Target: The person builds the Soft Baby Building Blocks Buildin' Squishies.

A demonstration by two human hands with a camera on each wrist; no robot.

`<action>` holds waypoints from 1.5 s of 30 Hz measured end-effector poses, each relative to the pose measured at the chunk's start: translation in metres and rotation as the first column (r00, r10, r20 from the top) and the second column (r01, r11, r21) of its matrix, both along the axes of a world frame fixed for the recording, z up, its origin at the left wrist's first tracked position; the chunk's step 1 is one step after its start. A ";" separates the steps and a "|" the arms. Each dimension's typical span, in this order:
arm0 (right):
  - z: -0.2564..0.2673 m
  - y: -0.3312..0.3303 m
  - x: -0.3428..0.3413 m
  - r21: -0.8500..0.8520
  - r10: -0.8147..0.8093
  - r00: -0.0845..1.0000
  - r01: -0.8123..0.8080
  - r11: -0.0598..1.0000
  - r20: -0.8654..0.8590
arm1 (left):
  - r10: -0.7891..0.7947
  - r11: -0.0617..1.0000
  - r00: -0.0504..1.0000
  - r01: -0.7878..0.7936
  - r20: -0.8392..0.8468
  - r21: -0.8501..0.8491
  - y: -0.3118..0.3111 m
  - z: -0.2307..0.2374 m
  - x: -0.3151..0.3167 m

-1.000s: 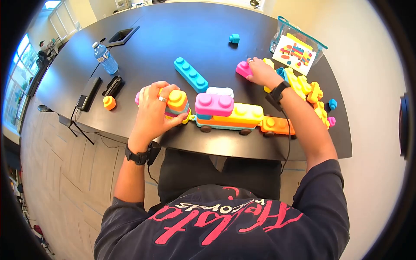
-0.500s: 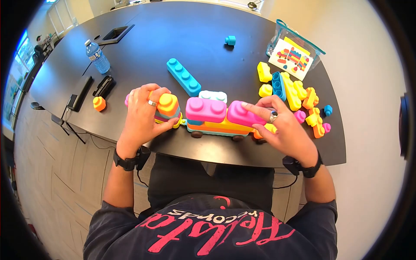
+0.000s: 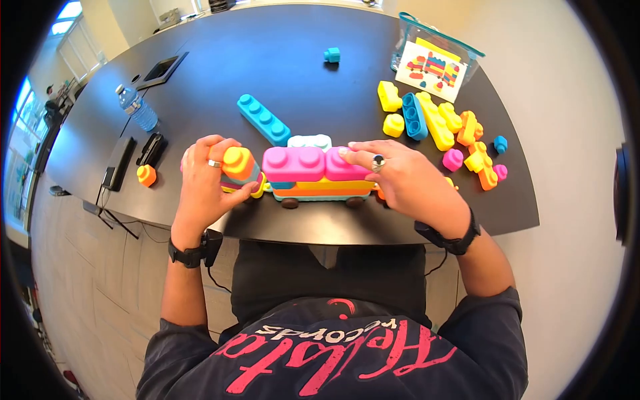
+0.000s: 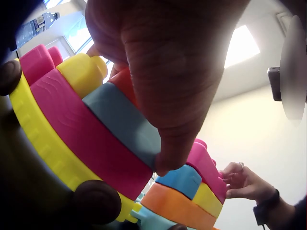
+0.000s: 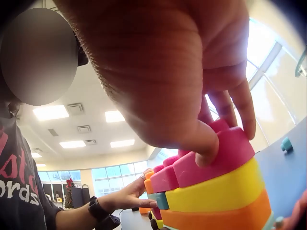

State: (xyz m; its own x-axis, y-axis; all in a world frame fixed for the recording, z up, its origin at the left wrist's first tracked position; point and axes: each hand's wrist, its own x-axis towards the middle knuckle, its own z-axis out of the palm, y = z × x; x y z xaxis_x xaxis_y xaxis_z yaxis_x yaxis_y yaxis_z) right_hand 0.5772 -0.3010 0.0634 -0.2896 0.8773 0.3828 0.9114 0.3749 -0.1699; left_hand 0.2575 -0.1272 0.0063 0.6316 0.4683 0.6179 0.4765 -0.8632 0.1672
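My left hand (image 3: 203, 183) curls round the stacked blocks of the left wheeled car, whose top block is orange (image 3: 237, 160); in the left wrist view the thumb presses its grey-blue block (image 4: 122, 120). My right hand (image 3: 417, 183) pinches a pink block (image 3: 340, 167) on top of the middle car, end to end with another pink block (image 3: 293, 164). Below them in the right wrist view lie a yellow block (image 5: 216, 188) and an orange layer (image 5: 220, 215). The right-hand car is mostly hidden behind my right hand.
Loose yellow (image 3: 437, 123), orange, pink and blue blocks lie at the right, near a clear bag (image 3: 440, 40) with a picture card (image 3: 430, 70). A long blue block (image 3: 264, 120) and white block (image 3: 309, 142) lie behind the cars. A bottle (image 3: 137, 108) stands at the left.
My right hand has taken a pink block from the right side of the table and brought it left onto the middle car, beside the other pink block. My left hand still grips the left car.
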 end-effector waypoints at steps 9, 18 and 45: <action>-0.019 -0.010 -0.015 0.102 -0.103 0.994 0.100 0.990 0.023 | 0.034 0.999 0.999 -0.034 -0.009 -0.043 -0.003 0.003 0.000; 0.057 0.022 0.084 -0.052 -0.508 0.856 0.506 0.861 -0.094 | 0.041 0.998 0.999 -0.040 0.004 -0.047 -0.005 0.002 -0.001; -0.021 0.274 -0.049 -0.792 -0.077 0.984 0.177 0.584 0.163 | 0.012 1.000 0.999 -0.011 0.048 -0.029 0.001 0.005 -0.001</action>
